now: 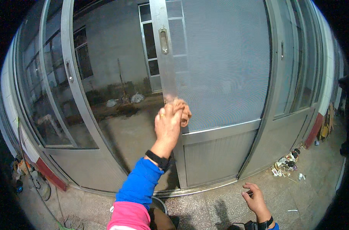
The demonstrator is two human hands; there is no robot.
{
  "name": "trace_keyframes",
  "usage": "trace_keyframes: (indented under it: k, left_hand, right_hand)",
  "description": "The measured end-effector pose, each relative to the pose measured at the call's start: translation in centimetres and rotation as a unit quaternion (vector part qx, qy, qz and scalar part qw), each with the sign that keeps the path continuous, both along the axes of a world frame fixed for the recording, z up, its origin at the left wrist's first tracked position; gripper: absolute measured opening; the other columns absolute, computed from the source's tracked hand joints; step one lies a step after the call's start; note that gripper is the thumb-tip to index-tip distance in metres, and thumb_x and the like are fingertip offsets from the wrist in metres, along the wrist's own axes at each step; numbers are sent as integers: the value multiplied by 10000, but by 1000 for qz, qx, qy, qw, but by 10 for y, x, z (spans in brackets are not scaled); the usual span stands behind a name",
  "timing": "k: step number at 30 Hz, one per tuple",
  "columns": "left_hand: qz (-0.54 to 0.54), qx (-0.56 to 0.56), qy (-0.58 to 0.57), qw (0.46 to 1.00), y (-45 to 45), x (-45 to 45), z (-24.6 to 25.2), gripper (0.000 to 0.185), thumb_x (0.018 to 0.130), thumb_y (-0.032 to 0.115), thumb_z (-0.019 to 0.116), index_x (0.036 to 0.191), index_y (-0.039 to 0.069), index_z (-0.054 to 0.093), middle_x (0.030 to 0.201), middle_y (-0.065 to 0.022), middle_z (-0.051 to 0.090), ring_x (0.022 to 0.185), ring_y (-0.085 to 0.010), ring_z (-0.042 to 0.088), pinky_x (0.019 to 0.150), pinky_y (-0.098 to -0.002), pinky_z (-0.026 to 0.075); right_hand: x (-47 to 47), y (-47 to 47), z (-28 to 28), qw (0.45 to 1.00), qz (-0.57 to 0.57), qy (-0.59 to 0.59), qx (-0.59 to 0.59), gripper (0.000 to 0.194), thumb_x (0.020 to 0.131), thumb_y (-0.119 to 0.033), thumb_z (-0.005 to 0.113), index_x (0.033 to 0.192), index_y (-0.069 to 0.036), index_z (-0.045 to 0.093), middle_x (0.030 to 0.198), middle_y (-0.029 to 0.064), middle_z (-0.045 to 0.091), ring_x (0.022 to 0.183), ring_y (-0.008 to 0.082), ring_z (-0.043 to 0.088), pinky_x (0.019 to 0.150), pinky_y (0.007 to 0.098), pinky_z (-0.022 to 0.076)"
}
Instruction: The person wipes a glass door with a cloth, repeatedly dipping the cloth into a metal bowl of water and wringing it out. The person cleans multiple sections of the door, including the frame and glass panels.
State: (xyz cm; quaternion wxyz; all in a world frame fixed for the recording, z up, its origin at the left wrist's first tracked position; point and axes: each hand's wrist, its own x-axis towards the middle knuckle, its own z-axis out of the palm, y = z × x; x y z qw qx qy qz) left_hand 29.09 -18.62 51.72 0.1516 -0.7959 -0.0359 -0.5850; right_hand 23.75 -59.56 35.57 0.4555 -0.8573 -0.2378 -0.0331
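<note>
My left hand [168,123] grips a crumpled orange-brown cloth [186,113] and presses it against the upright metal stile [174,72] of a sliding screen door. A ring is on one finger, and a black band circles the wrist. Above the hand, a recessed pull handle [164,40] is set in the same stile. To its right stretches the fine mesh screen [223,63], over a solid lower panel [217,161]. Low on the right, my right hand [254,199] hangs in front of the doorway with loosely bent fingers apart; I see nothing held in it.
Below my left arm a bucket [160,204] is partly hidden. A string mop [72,222] lies at lower left, near a glazed door panel [71,115]. Litter [288,164] is heaped by the right wall. Beyond the door gap are a yard and plastic bags [137,97].
</note>
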Motion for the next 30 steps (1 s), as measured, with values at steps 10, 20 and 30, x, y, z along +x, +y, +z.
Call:
trace_keyframes:
  k: [10,20,30]
  left_hand:
    - [-34,-41,149,987,-8,-26,-59,304,784,140,616,1081,165,676,1019,-68,551,885,-261,577,763,-384,524]
    - [-39,12,-13,999,13,3,30,315,799,116,602,1097,176,687,1165,-69,564,940,-289,574,745,-422,513]
    - [-131,5,39,991,22,-17,46,366,684,10,668,1029,124,710,1105,-84,619,930,-332,608,735,-442,535]
  right_hand:
    - [-9,-10,5,1000,-1,1,18,306,843,-97,699,1134,-25,638,1283,193,566,862,264,676,750,338,563]
    - [-6,-3,7,999,1,10,41,317,837,-114,709,1126,-6,637,1247,195,579,902,293,669,759,345,564]
    - [0,1,-6,999,14,-31,20,310,837,-116,715,1111,10,644,1260,219,572,884,303,680,740,351,569]
